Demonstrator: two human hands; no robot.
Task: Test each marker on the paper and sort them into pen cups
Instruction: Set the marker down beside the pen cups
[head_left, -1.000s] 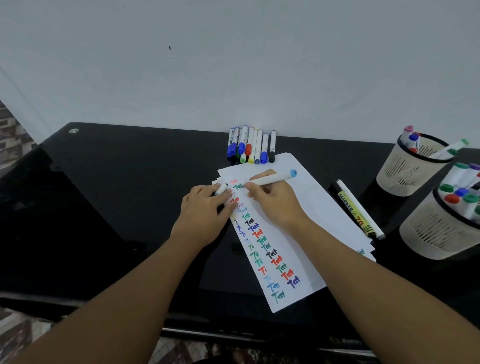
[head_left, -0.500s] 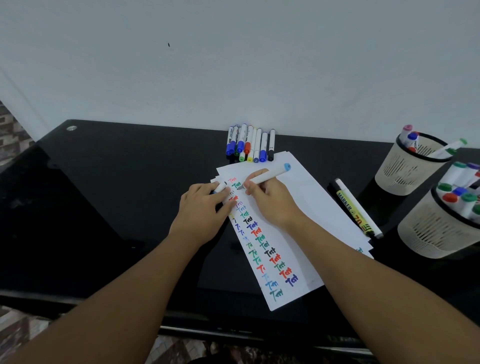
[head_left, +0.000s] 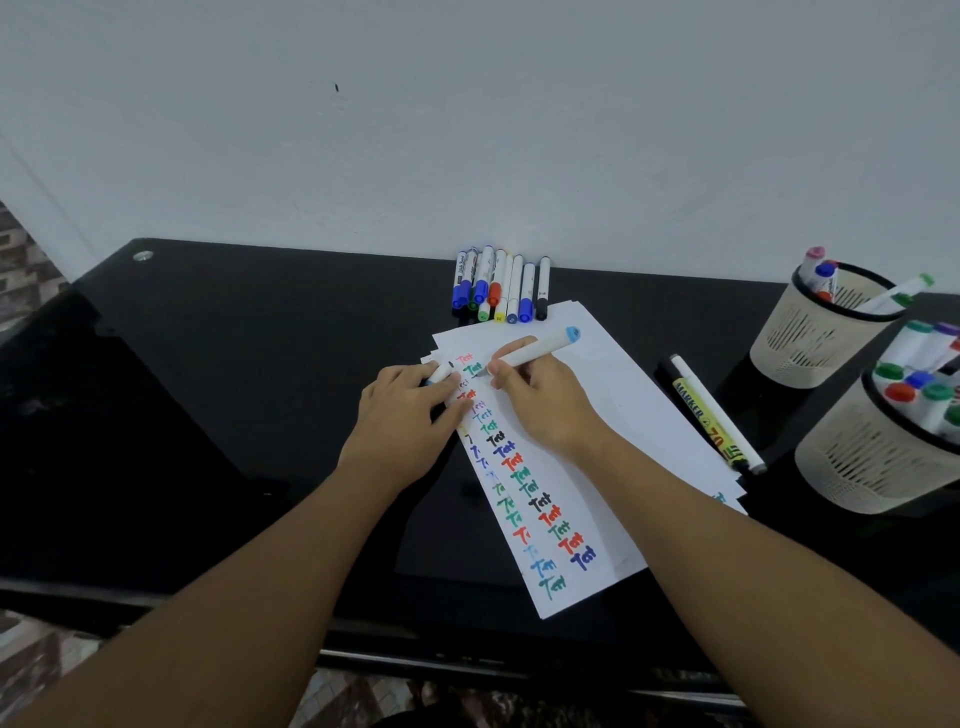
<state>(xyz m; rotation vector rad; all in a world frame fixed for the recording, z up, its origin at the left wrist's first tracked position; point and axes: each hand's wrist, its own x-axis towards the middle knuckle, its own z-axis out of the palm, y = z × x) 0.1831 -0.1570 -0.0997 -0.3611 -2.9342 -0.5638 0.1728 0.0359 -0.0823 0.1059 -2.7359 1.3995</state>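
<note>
A white sheet of paper (head_left: 613, 415) lies on the black table, with columns of coloured "Test" words down its left side. My right hand (head_left: 540, 400) grips a white marker with a light blue end (head_left: 540, 347), its tip on the paper near the top of the columns. My left hand (head_left: 405, 421) rests on the paper's left edge and holds the marker's white cap (head_left: 441, 373). Several capped markers (head_left: 498, 286) lie in a row by the wall. Two beige pen cups, one at the far right (head_left: 810, 338) and one nearer (head_left: 872, 457), hold markers.
A yellow-labelled black marker (head_left: 701, 410) and a thin white pen (head_left: 722, 415) lie side by side on the paper's right edge. The table (head_left: 234, 389) meets a white wall at the back. Its front edge runs below my forearms.
The marker in my right hand has shifted a little over the top of the paper. My left hand has stayed on the paper's edge with the cap.
</note>
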